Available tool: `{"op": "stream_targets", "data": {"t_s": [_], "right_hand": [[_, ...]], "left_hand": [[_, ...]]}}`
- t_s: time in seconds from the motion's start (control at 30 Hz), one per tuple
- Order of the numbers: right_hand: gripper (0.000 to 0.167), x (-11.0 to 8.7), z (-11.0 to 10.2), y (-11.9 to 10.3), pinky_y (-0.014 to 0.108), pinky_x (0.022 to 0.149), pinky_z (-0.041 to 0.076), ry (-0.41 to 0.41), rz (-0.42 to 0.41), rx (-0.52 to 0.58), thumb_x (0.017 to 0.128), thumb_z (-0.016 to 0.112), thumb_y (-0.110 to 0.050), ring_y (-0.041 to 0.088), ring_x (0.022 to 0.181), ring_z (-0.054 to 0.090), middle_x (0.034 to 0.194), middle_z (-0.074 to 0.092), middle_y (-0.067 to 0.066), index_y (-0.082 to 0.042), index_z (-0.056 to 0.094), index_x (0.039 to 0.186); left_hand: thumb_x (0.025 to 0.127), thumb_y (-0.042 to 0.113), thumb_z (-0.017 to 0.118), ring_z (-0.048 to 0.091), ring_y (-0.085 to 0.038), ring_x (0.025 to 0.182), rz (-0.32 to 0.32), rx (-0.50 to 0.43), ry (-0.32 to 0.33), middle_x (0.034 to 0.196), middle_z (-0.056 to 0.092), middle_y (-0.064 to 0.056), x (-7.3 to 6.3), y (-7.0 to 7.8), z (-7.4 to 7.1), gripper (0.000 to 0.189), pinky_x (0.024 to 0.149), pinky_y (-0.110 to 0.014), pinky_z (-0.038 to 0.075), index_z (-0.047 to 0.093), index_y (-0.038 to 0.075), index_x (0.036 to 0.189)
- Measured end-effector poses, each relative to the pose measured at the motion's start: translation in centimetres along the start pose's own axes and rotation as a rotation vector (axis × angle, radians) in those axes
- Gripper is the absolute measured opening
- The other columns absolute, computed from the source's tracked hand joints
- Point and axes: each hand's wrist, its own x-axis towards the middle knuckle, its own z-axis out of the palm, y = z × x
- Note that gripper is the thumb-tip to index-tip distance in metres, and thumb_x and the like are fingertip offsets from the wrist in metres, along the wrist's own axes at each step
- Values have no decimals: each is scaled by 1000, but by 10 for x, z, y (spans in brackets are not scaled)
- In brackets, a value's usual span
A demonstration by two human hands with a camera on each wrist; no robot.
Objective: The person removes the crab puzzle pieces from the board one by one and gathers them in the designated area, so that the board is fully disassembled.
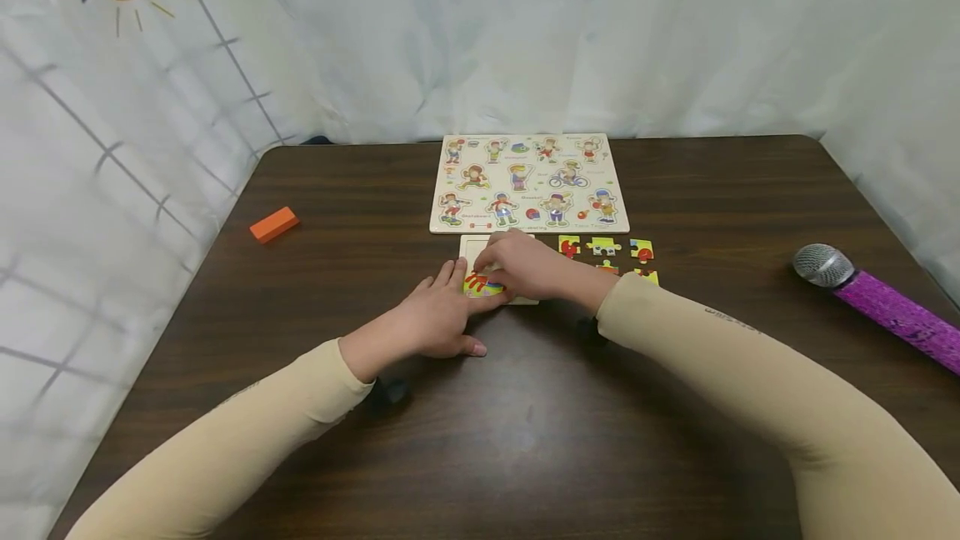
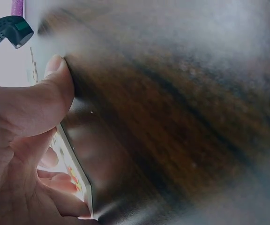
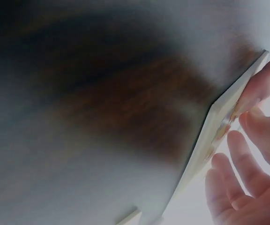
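A small pale wooden puzzle tray [image 1: 528, 302] lies on the table, with brightly coloured puzzle pieces [image 1: 476, 286] fitted at its near left. My left hand [image 1: 438, 311] rests at its left and near edges, fingers extended, thumb spread on the tabletop. Over the tray, my right hand [image 1: 528, 263] bends downward, its thumb and fingertips at the coloured pieces. In the right wrist view its other fingers [image 3: 240, 164] are loosely bent beside the tray. Whether thumb and finger pinch a piece I cannot tell. Several loose yellow and red jigsaw pieces [image 1: 603, 247] lie right of the tray, partly behind the right wrist.
A large wooden board with sports figures [image 1: 528, 183] lies just beyond the tray. An orange block [image 1: 274, 225] sits at the left of the dark table [image 1: 360, 182]. On the right lies a microphone [image 1: 892, 311] with a purple handle. A patterned white curtain [image 1: 487, 40] hangs behind.
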Motion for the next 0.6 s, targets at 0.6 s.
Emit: {"op": "stream_targets", "data": {"t_s": [0.6], "right_hand": [[18,11,-3,-2,32,86,53,-58,214,252,99,67,-14,16,89,64,104,75,8,-3,73,112]], "left_hand": [[91,51,73,11,-53,154,25,6,21,166,5,-36,-1,0,1,80,116,-66,30,33,36,160]]}}
